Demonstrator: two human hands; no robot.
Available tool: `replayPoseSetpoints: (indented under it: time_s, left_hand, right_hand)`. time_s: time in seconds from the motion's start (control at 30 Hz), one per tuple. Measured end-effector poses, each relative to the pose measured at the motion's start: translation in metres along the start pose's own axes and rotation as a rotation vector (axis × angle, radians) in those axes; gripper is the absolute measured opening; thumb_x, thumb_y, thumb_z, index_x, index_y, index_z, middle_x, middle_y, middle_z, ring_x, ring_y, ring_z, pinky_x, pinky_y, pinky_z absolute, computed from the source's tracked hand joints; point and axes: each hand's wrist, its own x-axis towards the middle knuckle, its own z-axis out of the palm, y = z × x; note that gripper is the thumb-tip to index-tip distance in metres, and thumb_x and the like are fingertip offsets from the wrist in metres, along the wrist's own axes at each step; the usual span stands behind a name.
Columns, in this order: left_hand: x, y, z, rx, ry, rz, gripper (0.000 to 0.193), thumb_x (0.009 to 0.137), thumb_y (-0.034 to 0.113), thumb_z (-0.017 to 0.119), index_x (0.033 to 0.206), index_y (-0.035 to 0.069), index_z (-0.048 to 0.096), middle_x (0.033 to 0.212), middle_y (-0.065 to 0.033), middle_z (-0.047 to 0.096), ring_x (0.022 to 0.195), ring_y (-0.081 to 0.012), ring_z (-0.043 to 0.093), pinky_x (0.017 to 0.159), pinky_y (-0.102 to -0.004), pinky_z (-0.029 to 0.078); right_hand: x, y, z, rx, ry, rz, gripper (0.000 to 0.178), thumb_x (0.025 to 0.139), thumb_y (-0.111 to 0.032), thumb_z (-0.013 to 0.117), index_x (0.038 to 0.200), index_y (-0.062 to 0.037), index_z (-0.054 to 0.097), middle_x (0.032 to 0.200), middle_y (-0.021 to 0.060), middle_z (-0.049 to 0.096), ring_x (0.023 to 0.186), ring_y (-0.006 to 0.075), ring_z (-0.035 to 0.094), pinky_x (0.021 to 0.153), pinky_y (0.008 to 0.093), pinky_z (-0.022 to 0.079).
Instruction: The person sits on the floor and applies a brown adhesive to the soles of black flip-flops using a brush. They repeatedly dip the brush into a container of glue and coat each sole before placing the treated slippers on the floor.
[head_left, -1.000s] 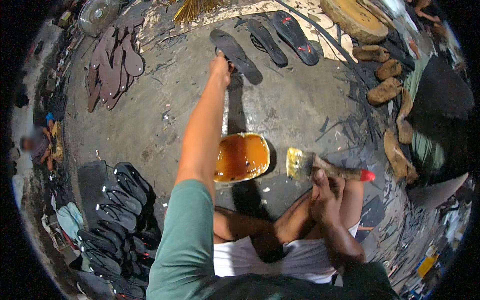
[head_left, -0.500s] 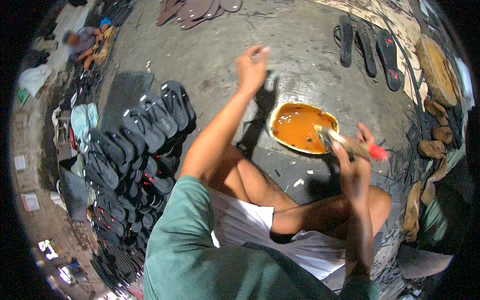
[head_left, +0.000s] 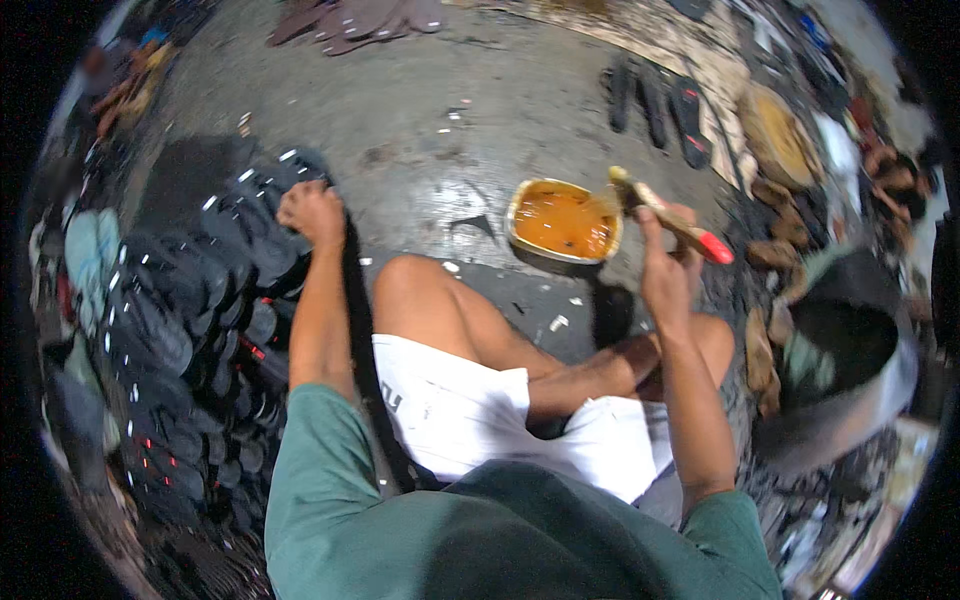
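Observation:
My right hand (head_left: 668, 255) grips a wooden brush (head_left: 672, 222) with a red handle end. Its bristles hang at the right rim of a pale tub (head_left: 512, 225) holding glossy orange-brown liquid (head_left: 560, 222). On my left, rows of black flip-flops (head_left: 160, 330) stand packed together on the floor. At the far end of these rows, my left hand (head_left: 314, 213) is closed with curled fingers over a black flip-flop (head_left: 272, 232); the fingertips are partly blurred.
Three dark soles or sandals (head_left: 655, 110) lie beyond the tub to the right. A round wood block (head_left: 780, 135) sits further right, above several brown wooden pieces (head_left: 760, 360). Brown soles (head_left: 360, 22) are spread at the far edge. Another person (head_left: 130, 85) sits at far left.
My left hand has swung left from above the open floor onto the flip-flops. The brush has lifted from inside the tub to its right rim. The view has shifted too.

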Motion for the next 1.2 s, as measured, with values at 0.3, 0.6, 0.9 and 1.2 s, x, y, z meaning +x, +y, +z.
replayPoseSetpoints:
  time_s: [0.3, 0.6, 0.9, 1.2]
  left_hand:
    - [-0.001, 0.013, -0.095, -1.472, -0.158, -0.395, 0.025, 0.094, 0.015, 0.068, 0.112, -0.001, 0.060, 0.107, -0.0055, 0.063, 0.097, -0.0145, 0.058, 0.089, -0.0284, 0.045]
    - [-0.173, -0.013, -0.223, -0.782, -0.552, 0.367, 0.074, 0.083, 0.019, 0.075, 0.149, 0.003, 0.044, 0.155, -0.0322, 0.033, 0.140, -0.0427, 0.038, 0.116, -0.0469, 0.027]
    - [-0.156, 0.013, -0.215, -0.815, -0.606, 0.401, 0.047, 0.107, 0.031, 0.044, 0.143, 0.003, 0.052, 0.154, -0.0252, 0.040, 0.143, -0.0405, 0.034, 0.118, -0.0441, 0.026]
    - [-0.175, 0.108, -0.315, -2.503, -1.411, -0.571, 0.049, 0.109, 0.038, 0.038, 0.143, 0.005, 0.045, 0.121, -0.0115, 0.065, 0.102, -0.0201, 0.068, 0.085, -0.0335, 0.059]
  right_hand:
    - [-0.077, 0.065, -0.011, -0.229, -0.065, 0.185, 0.031, 0.091, -0.033, 0.070, 0.102, -0.0036, 0.071, 0.100, 0.0185, 0.069, 0.093, 0.0381, 0.067, 0.079, 0.0458, 0.052]
    - [-0.076, 0.070, -0.003, -0.335, -0.225, 0.288, 0.044, 0.093, -0.041, 0.064, 0.103, 0.0013, 0.071, 0.101, 0.0267, 0.068, 0.095, 0.0439, 0.066, 0.079, 0.0512, 0.051]
    - [-0.061, 0.092, -0.014, 0.102, -0.351, 0.440, 0.042, 0.099, -0.036, 0.060, 0.100, 0.0037, 0.072, 0.095, 0.0141, 0.074, 0.089, 0.0271, 0.070, 0.080, 0.0391, 0.051]
    - [-0.029, -0.073, -0.067, 0.801, -0.236, 0.386, 0.041, 0.094, -0.031, 0.070, 0.116, 0.0031, 0.068, 0.109, 0.0098, 0.071, 0.096, 0.0123, 0.065, 0.088, 0.0298, 0.050]
